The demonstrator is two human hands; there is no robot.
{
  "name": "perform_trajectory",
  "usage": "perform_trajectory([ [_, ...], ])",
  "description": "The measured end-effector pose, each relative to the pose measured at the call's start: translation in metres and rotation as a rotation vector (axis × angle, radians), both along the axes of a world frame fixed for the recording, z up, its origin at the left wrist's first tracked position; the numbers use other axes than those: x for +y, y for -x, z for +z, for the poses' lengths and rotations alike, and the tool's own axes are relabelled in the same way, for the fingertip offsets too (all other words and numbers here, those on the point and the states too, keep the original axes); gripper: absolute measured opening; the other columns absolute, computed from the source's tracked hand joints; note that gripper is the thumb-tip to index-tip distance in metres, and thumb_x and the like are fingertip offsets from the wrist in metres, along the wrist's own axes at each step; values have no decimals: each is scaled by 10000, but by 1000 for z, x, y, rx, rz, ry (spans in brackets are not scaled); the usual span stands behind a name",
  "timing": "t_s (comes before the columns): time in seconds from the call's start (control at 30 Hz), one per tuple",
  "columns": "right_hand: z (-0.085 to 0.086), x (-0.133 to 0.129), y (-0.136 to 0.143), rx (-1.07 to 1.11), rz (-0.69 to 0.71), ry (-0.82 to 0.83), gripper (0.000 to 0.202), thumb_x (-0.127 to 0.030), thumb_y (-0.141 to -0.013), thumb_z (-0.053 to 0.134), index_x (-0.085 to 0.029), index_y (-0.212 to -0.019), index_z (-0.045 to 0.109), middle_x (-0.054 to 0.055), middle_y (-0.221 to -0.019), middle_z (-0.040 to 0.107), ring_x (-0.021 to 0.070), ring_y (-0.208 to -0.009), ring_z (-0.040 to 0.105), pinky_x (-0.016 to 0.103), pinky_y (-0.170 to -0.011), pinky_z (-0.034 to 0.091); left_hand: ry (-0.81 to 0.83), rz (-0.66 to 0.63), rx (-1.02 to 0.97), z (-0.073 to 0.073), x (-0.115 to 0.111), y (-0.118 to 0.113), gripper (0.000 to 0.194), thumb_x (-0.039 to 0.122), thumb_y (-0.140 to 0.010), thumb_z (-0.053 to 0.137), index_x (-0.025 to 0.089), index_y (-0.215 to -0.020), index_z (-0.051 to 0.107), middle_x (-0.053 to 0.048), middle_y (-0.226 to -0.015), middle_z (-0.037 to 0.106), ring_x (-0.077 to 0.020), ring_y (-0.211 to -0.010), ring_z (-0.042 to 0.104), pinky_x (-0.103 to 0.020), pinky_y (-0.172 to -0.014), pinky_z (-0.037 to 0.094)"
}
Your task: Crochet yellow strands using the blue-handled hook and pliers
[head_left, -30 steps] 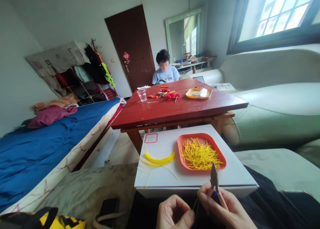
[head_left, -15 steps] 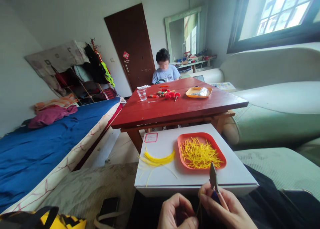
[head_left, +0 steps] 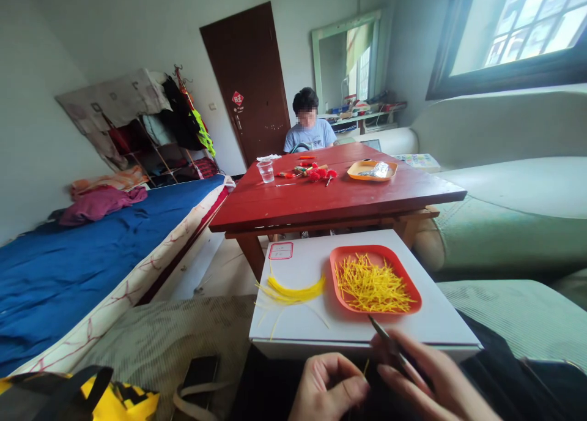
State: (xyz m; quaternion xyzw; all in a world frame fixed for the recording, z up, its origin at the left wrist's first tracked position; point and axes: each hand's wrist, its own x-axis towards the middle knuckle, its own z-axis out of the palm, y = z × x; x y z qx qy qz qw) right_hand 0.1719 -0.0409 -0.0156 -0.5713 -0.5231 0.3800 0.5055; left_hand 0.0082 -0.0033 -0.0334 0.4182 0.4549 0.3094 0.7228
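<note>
My left hand [head_left: 328,384] is in front of the white box, its thumb and fingers pinched together on a thin yellow strand [head_left: 366,367] whose short tip sticks up. Just to its right, my right hand [head_left: 433,375] grips a pair of pliers [head_left: 387,340] with a pointed metal nose angled up and left; the handles are mostly covered by the fingers. On the box lid sits an orange-red tray [head_left: 334,280] holding a heap of short yellow pieces [head_left: 371,283]. Left of the tray lies a curved bundle of long yellow strands [head_left: 296,291].
Beneath the tray is the white box [head_left: 293,329]. Beyond it stands a red table [head_left: 275,210] with a plastic cup [head_left: 265,171], red fluffy items [head_left: 318,174] and a yellow-orange tray [head_left: 353,175]. A person [head_left: 309,130] sits behind it. A phone [head_left: 202,372] lies at lower left.
The pliers have tilted from nearly upright to pointing up-left, and my right hand has moved away from my left hand. The view has shifted slightly.
</note>
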Motion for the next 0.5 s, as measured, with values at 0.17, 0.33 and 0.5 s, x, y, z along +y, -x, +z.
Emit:
perform_trajectory([
  [0.17, -5, 8, -50, -1019, -273, -115, 231, -387, -759, 480, -239, -921, 555, 105, -895, 708, 318, -699, 665, 407, -565, 490, 54, 74, -98, 3, -1, 0, 390, 446, -432, 827, 124, -524, 627, 18, -445, 527, -70, -430, 420, -193, -480, 306],
  [0.33, -16, 13, -66, -1210, -240, -83, 192, -340, -784, 441, -290, -887, 596, 51, -918, 712, 260, -672, 683, 341, -517, 508, 41, 65, -100, 2, -2, -2, 369, 438, -439, 819, 128, -518, 635, 17, -443, 536, -69, -433, 417, -197, -490, 307],
  [0.5, -9, 22, -84, -1030, -145, 147, 243, -407, -735, 494, -291, -894, 635, 67, -1008, 701, 276, -770, 686, 341, -571, 520, -81, 51, -44, 2, 0, 0, 345, 431, -516, 777, 119, -517, 628, 21, -433, 485, -68, -423, 383, -196, -476, 297],
])
